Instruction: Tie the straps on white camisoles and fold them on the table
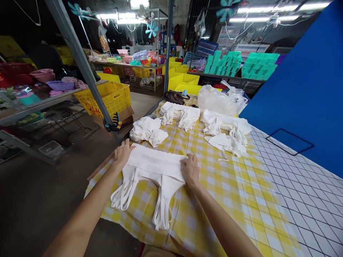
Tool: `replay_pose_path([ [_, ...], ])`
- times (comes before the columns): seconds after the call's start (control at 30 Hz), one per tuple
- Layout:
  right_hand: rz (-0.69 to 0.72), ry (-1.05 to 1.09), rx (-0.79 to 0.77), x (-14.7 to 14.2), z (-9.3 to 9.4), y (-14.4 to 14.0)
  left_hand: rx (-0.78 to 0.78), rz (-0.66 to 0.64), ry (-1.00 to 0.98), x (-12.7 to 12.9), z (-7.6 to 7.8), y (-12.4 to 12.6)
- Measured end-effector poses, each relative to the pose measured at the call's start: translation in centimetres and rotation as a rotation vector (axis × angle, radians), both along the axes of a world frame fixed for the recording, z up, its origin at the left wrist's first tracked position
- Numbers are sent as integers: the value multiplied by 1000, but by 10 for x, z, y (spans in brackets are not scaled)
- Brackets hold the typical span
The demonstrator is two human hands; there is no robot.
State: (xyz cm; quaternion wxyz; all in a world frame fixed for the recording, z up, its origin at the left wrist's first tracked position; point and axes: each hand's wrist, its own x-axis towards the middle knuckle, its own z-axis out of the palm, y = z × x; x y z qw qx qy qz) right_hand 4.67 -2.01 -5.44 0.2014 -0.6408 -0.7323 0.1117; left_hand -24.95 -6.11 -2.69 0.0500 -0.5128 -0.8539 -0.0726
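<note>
A white strappy top lies flat before me, its wide band away from me and its thin straps spread toward me. It seems to lie on others like it, since several straps show together. My left hand is closed on the band's left end, close to the table edge. At the opposite end, my right hand has its fingers curled over the fabric. Beyond my left hand sits a crumpled white garment pile. Farther back are a folded white stack and another white stack to the right.
A yellow checked cloth covers the table. A metal post with a claw hair clip rises at the left edge. A brown bag and clear plastic bags lie at the back. A blue panel stands right.
</note>
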Motion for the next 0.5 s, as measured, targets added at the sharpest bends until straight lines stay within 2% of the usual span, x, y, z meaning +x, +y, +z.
replay_pose_path([
  [0.1,259,-69,129,1,0,-7,65,-151,103,13,-6,-7],
  [0.2,535,-128,54,7,-6,-11,-57,-307,65,21,-18,-12],
  [0.3,609,-141,-32,22,-10,-2,-187,-342,18,22,-27,-13],
  [0.37,528,-87,-26,40,-8,17,-184,-335,32,22,-27,-11],
  [0.4,420,-36,-16,51,-5,30,-158,-334,48,24,-26,-11],
  [0.5,-22,116,23,94,5,78,-17,-391,87,41,-23,-14],
])
